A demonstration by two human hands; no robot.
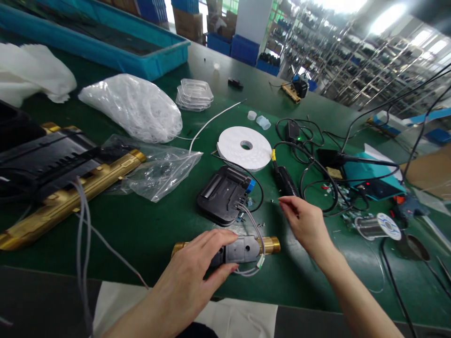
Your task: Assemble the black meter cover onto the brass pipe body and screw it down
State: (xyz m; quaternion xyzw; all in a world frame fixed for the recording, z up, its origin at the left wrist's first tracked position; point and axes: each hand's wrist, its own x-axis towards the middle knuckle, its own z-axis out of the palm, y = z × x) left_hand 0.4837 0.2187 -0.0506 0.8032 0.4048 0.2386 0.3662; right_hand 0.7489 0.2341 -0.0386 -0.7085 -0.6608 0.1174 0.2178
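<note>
Broadly, we are working at a long bench covered in a green mat (pixel 134 246), with wire shelving (pixel 366 51) off to the far right and a blue tray (pixel 98 42) at the far left. Across the mat we see a heavy brass pipe body (pixel 66 199) under a black unit (pixel 45 162), a clear plastic bag (pixel 158 171), a white tape roll (pixel 244 148), a teal soldering station (pixel 369 176) and a spool of solder wire (pixel 378 226). Nearest us, on the mat at the bench's front edge, lies a brass-ended meter body with a grey plastic housing (pixel 243 249), its grey leads (pixel 255 225) running up to a black plastic cover (pixel 223 195) just beyond it. Our left hand (pixel 186 277) cups the housing's near end, its fingers (pixel 214 239) spread apart around it, apparently gripping. Our right hand (pixel 303 225) hangs free beside the brass end, its thumb and forefinger (pixel 291 205) close together; whether they pinch anything is too small to tell. Tiny screws (pixel 272 201) lie just ahead of those fingertips. We judge that pressing the housing flat and steady serves best here, with the leads kept slack and those screws left undisturbed.
</note>
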